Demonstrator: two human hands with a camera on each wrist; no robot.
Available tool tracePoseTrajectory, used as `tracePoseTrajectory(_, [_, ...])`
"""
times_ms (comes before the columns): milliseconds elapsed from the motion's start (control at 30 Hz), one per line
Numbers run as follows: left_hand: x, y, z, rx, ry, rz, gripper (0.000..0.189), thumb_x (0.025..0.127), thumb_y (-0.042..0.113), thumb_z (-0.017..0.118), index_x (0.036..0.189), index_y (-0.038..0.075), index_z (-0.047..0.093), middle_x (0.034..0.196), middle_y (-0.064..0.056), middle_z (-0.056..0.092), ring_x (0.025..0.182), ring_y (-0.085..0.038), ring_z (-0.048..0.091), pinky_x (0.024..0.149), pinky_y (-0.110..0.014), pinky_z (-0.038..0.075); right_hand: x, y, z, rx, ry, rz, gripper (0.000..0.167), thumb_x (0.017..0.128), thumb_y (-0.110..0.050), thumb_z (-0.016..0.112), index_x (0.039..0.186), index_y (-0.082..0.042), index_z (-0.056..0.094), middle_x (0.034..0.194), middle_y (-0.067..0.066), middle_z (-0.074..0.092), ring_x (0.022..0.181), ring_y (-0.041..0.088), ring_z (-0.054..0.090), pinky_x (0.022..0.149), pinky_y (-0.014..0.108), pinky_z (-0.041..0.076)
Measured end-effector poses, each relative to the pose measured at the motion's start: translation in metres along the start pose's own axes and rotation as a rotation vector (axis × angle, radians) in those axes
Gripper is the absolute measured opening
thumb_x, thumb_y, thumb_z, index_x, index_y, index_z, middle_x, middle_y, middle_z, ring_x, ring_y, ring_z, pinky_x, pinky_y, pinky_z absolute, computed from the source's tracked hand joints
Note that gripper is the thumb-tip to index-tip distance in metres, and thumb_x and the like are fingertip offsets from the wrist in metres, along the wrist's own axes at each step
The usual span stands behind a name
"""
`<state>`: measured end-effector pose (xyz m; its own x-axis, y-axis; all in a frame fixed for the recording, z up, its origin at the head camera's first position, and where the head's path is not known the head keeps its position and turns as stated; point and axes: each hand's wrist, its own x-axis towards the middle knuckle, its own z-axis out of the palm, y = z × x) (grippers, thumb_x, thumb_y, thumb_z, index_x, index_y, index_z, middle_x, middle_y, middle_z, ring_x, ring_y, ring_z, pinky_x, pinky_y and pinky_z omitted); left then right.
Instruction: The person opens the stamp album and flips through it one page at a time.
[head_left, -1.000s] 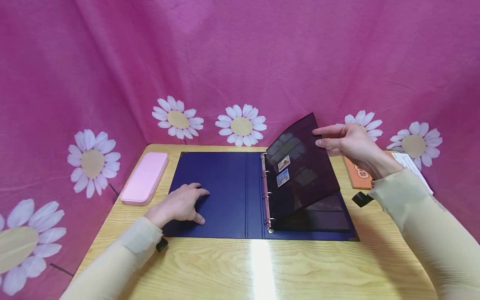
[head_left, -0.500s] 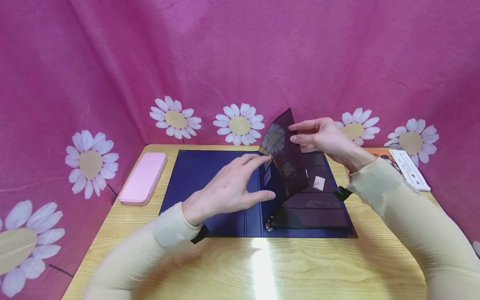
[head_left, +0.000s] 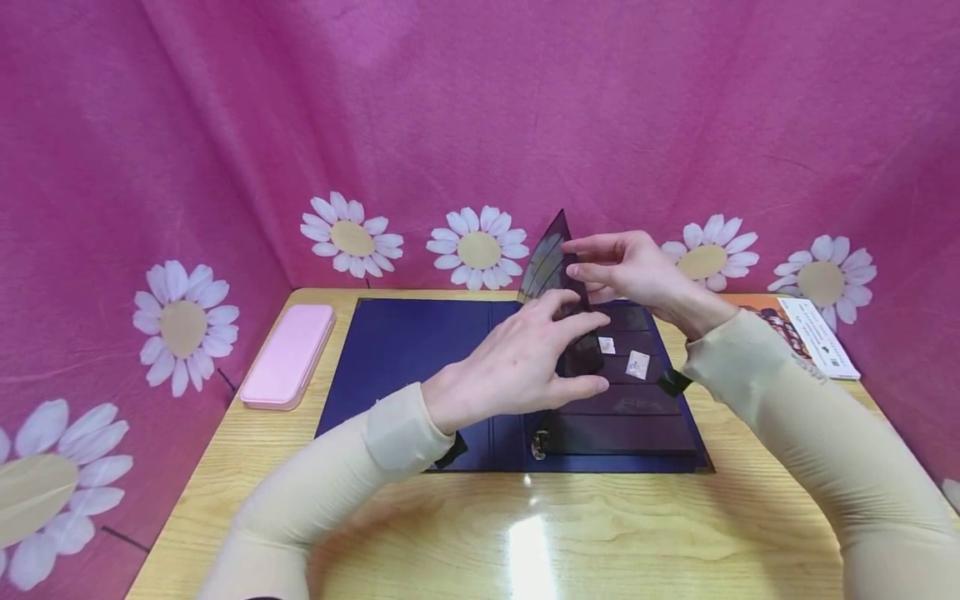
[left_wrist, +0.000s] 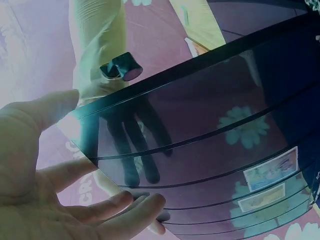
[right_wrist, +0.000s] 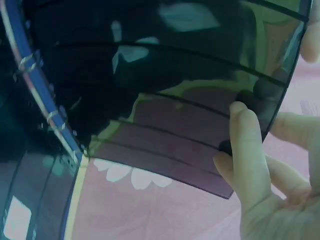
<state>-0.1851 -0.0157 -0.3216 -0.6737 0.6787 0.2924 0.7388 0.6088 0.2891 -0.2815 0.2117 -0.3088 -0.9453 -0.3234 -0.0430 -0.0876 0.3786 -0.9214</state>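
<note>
A big pink curtain [head_left: 480, 108] with white flowers hangs at the back, behind the wooden tabletop [head_left: 420, 542]. On the tabletop a dark blue album [head_left: 420, 350] lies spread flat with its middle between the two arms, likely so both hands can get to it. One dark, see-through page [left_wrist: 200, 112] stands up from the middle of the album, bent like a sail, because its inner side is fixed by the rings and its outer side is held up. The pink case [head_left: 288, 354] sits off to the left, and the orange book [head_left: 772, 318] and the white sheet [head_left: 821, 337] sit off to the right, maybe so they don't bump the work. The right hand [head_left: 633, 271] seems to pinch the outer edge of the page with its fingertips, which would stop it flopping over. The left hand [head_left: 525, 354] is spread, thumb and fingers apart, right by the same edge; I can't tell if it touches. The metal rings [right_wrist: 29, 61] keep the page's inner side in place. Two small stamps [left_wrist: 272, 170] sit on the raised page, probably tucked under its strips. Two more little stamps [head_left: 637, 365] lie on the page below, one tipped crooked.
</note>
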Motion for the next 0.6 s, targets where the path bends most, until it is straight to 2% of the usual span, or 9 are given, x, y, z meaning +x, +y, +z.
tracePoseTrajectory(167, [-0.003,-0.002,-0.005,-0.049,-0.003,-0.015,0.067,0.097,0.047,0.086,0.155,0.020,0.066,0.159,-0.010,0.060,0.137,-0.027,0.068,0.113,-0.045,0.061,-0.006,0.000,-0.002,-0.017,0.003,-0.055,0.062,0.110,-0.017,0.072,0.168,-0.009,0.051,0.152,0.031,0.069,0.087,0.006,0.083,0.078,0.030,0.071])
tracePoseTrajectory(300, [-0.009,-0.007,-0.015,-0.114,0.031,-0.053,0.063,0.094,0.046,0.087,0.146,0.014,0.073,0.148,-0.007,0.070,0.127,-0.023,0.075,0.107,-0.041,0.063,-0.011,0.010,-0.014,-0.058,0.020,-0.076,0.067,0.112,-0.023,0.069,0.173,-0.010,0.043,0.159,0.033,0.062,0.086,0.005,0.084,0.078,0.030,0.070])
tracePoseTrajectory(367, [-0.011,-0.010,-0.020,-0.152,0.067,-0.075,0.057,0.094,0.045,0.087,0.139,0.011,0.078,0.140,-0.007,0.076,0.119,-0.020,0.079,0.103,-0.038,0.064,-0.012,0.020,-0.021,-0.093,0.028,-0.075,0.065,0.113,-0.024,0.068,0.171,-0.006,0.046,0.157,0.034,0.063,0.088,0.003,0.083,0.078,0.029,0.070])
tracePoseTrajectory(433, [-0.014,-0.015,-0.025,-0.184,0.110,-0.095,0.045,0.096,0.041,0.085,0.129,0.009,0.083,0.129,-0.006,0.082,0.108,-0.018,0.083,0.095,-0.035,0.066,-0.013,0.034,-0.028,-0.154,0.035,-0.074,0.060,0.112,-0.024,0.069,0.165,-0.002,0.052,0.153,0.034,0.067,0.089,0.003,0.083,0.078,0.026,0.069])
tracePoseTrajectory(500, [-0.016,-0.021,-0.029,-0.213,0.157,-0.112,0.031,0.098,0.033,0.082,0.118,0.009,0.088,0.118,-0.005,0.085,0.096,-0.016,0.086,0.087,-0.032,0.067,-0.013,0.050,-0.034,-0.270,0.036,-0.083,0.056,0.110,-0.023,0.072,0.159,0.001,0.059,0.149,0.033,0.070,0.092,0.008,0.084,0.076,0.025,0.069])
tracePoseTrajectory(600, [-0.020,-0.030,-0.035,-0.239,0.206,-0.153,0.018,0.098,0.019,0.078,0.108,0.012,0.091,0.108,-0.004,0.087,0.085,-0.016,0.087,0.078,-0.030,0.068,-0.016,0.077,-0.038,-0.463,0.022,-0.106,0.057,0.105,-0.023,0.080,0.153,0.003,0.064,0.145,0.031,0.073,0.107,0.028,0.085,0.085,0.037,0.070])
